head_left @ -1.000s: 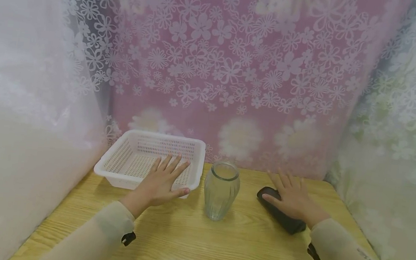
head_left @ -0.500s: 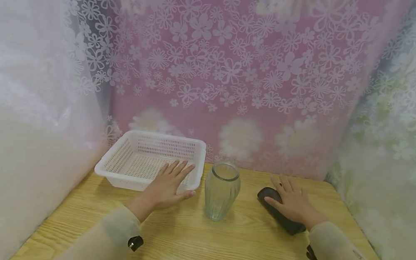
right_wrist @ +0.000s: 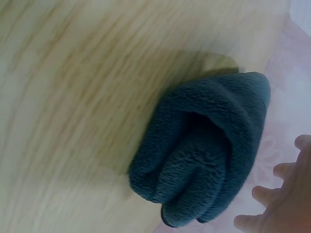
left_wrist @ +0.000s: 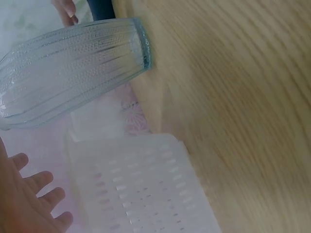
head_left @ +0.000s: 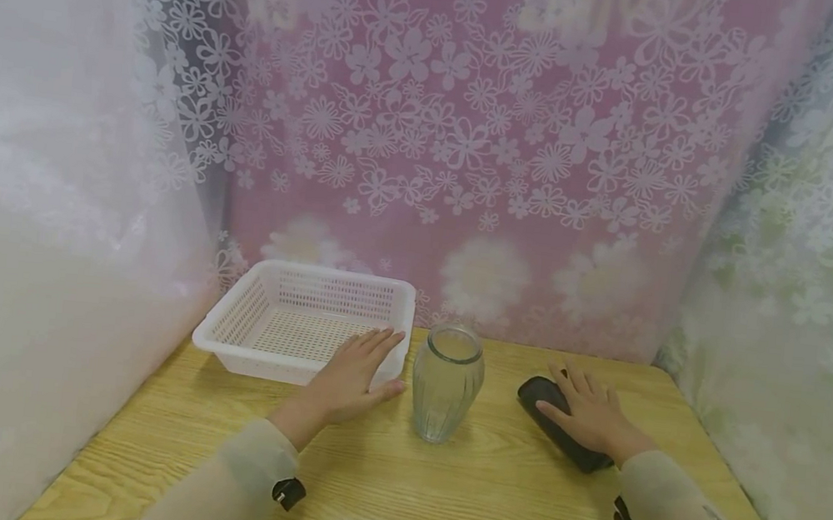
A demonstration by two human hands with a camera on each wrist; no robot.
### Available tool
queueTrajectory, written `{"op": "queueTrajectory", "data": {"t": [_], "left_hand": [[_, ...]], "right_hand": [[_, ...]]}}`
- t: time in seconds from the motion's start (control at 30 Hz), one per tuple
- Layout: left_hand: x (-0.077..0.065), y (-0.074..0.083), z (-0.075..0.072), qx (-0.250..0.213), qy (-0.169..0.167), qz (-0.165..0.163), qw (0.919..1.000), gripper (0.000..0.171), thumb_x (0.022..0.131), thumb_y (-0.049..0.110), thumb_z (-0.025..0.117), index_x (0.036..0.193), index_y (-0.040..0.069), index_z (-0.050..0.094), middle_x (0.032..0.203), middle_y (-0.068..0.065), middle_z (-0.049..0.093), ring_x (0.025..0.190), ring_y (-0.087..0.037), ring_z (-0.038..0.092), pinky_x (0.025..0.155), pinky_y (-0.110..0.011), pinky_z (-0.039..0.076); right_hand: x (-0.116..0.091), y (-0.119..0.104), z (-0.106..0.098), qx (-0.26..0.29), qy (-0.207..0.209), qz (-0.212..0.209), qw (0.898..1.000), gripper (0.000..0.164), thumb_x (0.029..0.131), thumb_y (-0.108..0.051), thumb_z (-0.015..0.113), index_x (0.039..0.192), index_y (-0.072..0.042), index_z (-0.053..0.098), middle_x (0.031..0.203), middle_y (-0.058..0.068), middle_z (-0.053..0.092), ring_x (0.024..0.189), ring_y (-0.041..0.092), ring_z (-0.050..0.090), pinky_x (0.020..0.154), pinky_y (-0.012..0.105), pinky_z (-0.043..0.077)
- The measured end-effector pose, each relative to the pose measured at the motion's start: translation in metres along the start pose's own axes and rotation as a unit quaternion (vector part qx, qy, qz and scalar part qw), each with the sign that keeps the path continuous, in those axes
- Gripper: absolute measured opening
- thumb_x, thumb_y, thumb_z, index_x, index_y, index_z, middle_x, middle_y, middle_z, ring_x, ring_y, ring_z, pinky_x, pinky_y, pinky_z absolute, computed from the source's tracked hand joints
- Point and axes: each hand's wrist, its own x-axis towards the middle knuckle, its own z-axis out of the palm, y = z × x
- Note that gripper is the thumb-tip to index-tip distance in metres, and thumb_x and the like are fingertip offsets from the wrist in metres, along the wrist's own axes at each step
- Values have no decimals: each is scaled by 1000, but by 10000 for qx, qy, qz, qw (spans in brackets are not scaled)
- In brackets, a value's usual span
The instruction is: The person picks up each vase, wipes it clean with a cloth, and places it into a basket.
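A clear ribbed glass vase (head_left: 446, 397) stands upright mid-table. My left hand (head_left: 351, 379) is just left of it, fingers extended, with a gap between thumb and glass. It overlaps the front right corner of a white slotted plastic basket (head_left: 249, 354) in the head view. To the right lies a dark folded or rolled cloth, towel-like (right_wrist: 204, 145), its layered end facing the right wrist camera. Over this towel hovers my right hand (head_left: 593, 415), fingers spread, apart from it in the right wrist view. Neither hand holds anything.
The wood-grain table (head_left: 423, 503) carries the basket, vase and towel. A pink floral curtain (head_left: 470, 173) hangs behind the table's back edge. Pale sheets close in on the left (head_left: 74, 219) and right (head_left: 790, 371).
My left hand has moved right, from over the basket toward the vase. My right hand has shifted only slightly, staying over the towel. Vase, basket and towel keep their places.
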Motion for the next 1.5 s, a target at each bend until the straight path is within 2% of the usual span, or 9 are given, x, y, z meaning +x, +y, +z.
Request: {"op": "queueTrajectory", "data": {"t": [0.13,0.17,0.27,0.37,0.57,0.83,1.03,1.3,1.5], "left_hand": [[2,6,4,-148,255,162,9994,74,102,55,46,161,16,23,163,-8,28,149,-29,26,121,-51,17],[3,7,5,-183,343,187,9991,74,102,55,45,160,16,24,163,-8,28,148,-29,27,120,-50,19],[7,11,6,-322,539,182,9979,73,102,57,42,160,17,24,162,-5,30,148,-28,30,119,-49,24],[11,17,6,-495,696,87,9963,73,102,58,41,160,18,24,162,-4,31,147,-26,31,118,-49,26],[19,26,8,-940,842,46,9920,73,103,58,39,159,15,25,161,-8,32,147,-27,31,118,-48,26],[29,35,11,-1377,934,-55,9860,72,102,59,36,160,18,22,163,-6,28,148,-27,28,117,-51,27],[35,40,10,-2017,874,-142,9754,76,101,65,35,160,18,21,163,-6,27,147,-29,30,115,-55,30],[42,46,17,-2796,785,-407,9560,79,97,70,39,159,23,24,160,-10,32,142,-32,36,104,-64,39],[47,50,21,-3091,701,-337,9478,90,93,77,39,158,16,25,157,-15,34,143,-36,34,106,-66,36]], "right_hand": [[-4,-6,-2,85,47,4,10000,82,100,-59,48,160,-11,21,162,29,12,141,61,13,103,82,6],[-4,-4,0,92,44,-5,9999,82,100,-60,47,161,-13,19,162,29,12,141,61,13,102,82,6],[-2,2,6,165,105,-98,9998,81,101,-60,46,162,-17,15,161,31,12,139,64,14,100,83,10],[0,7,12,166,150,-198,9996,81,101,-60,45,162,-17,15,159,34,14,136,66,17,98,83,16],[0,9,18,177,-7,-146,9997,83,101,-60,45,161,-9,18,159,34,12,137,64,18,100,81,21],[0,5,18,153,-88,-123,9998,81,102,-56,48,159,-5,22,159,35,13,137,65,20,100,79,24],[3,12,26,218,-64,-212,9995,83,101,-57,48,161,-7,17,159,36,11,136,66,19,101,79,23],[9,20,34,165,-212,-170,9995,85,101,-59,47,162,-13,10,159,36,9,132,69,23,98,80,25],[7,15,33,131,-355,-45,9993,83,100,-59,47,161,-12,16,158,37,10,124,73,29,92,81,31]]}}
